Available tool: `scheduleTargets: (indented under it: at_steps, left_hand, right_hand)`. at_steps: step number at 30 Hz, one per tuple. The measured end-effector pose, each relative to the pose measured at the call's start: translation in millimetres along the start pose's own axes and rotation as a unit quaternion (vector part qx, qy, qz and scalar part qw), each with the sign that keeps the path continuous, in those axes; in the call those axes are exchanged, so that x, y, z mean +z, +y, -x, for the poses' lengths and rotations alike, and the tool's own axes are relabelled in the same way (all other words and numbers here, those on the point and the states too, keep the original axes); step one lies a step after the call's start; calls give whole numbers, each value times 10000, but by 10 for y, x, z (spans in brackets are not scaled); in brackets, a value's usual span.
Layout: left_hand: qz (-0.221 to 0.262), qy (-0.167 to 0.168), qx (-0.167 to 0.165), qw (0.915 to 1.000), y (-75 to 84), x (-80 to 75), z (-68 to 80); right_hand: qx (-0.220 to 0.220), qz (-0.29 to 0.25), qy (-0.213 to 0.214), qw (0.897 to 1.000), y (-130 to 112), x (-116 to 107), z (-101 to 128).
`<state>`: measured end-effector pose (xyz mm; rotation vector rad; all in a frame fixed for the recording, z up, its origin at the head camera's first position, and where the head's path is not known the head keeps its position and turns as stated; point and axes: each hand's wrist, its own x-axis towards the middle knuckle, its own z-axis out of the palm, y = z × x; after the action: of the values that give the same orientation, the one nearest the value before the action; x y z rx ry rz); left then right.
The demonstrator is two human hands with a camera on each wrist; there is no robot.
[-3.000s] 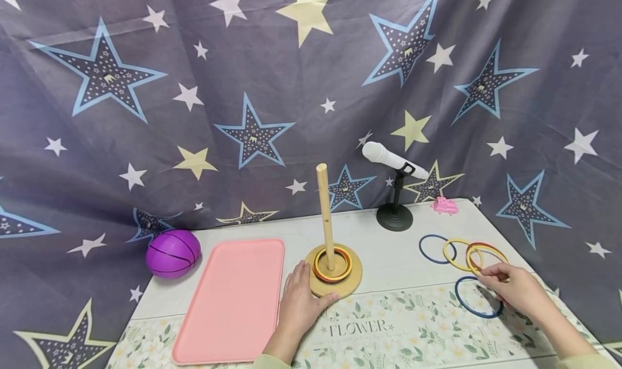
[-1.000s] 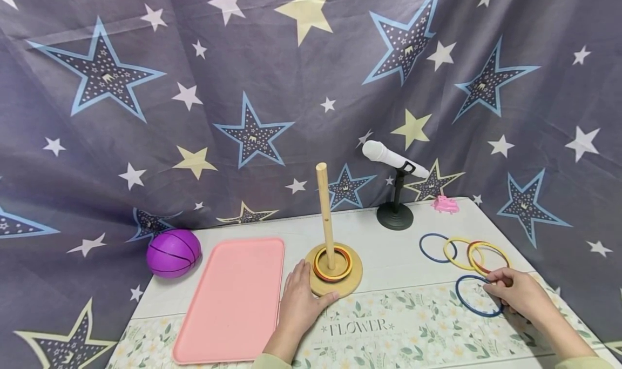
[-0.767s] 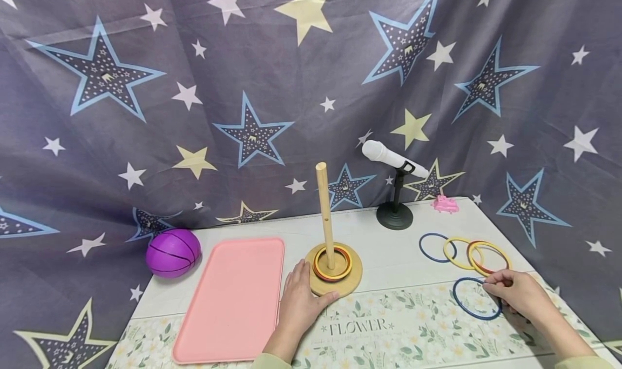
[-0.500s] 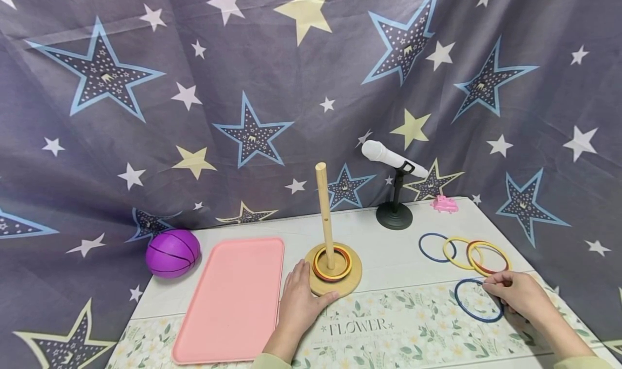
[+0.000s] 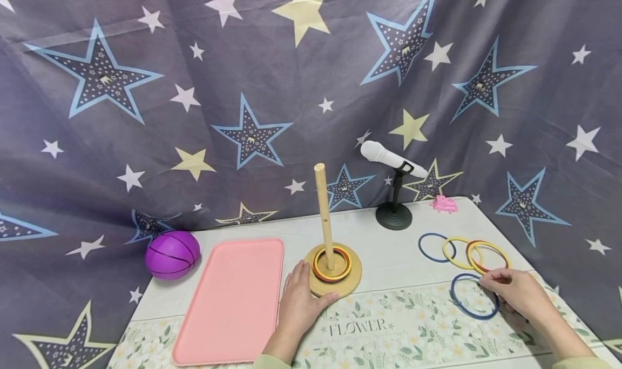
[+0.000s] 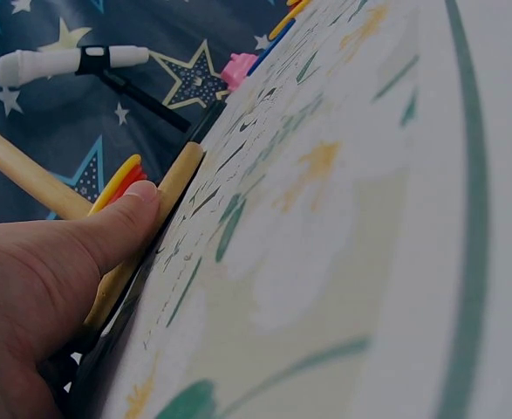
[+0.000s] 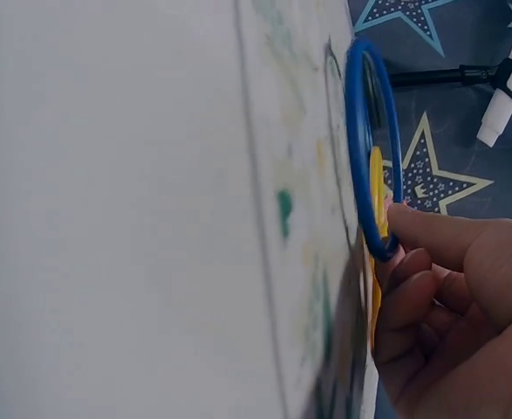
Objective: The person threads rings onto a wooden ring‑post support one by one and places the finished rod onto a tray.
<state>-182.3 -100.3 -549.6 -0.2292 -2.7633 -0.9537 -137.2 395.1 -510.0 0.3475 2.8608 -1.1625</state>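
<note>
A wooden ring-toss stand with an upright peg [image 5: 323,212] and a round base [image 5: 352,282] stands at the middle of the table. Yellow and red rings [image 5: 346,260] lie around the peg's foot. My left hand [image 5: 298,304] rests against the base, its straight fingers along the left side and its thumb on the front edge. With thumb and fingertips, my right hand [image 5: 517,290] pinches a dark blue ring [image 5: 454,296] at its right side. The right wrist view shows that blue ring [image 7: 358,131] standing up from the tabletop, the thumb at its lower end.
Beyond the right hand lie another blue ring [image 5: 420,248], a yellow ring [image 5: 447,256] and a yellow ring [image 5: 509,260] over a red one. A pink tray [image 5: 233,304], purple ball [image 5: 172,254], white microphone [image 5: 391,158] on a black stand and pink toy [image 5: 444,204] stand around.
The right hand has left the yellow ring, which has shifted slightly right, and now pinches the near blue ring. That ring has moved slightly left and tilts. The left hand stays put.
</note>
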Motion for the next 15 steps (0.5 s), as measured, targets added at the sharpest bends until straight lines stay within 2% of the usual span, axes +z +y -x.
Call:
scheduleTargets:
  at_steps: [7,15]
  left_hand:
    - [20,-18,-39,10000,-7,-2,-8]
    - [-38,-39,-49,10000,-15,10,-12]
  right_hand:
    - [-354,-106,153,9992,-215,36,-14]
    - [-474,-798,26,9957,-602,54,-17]
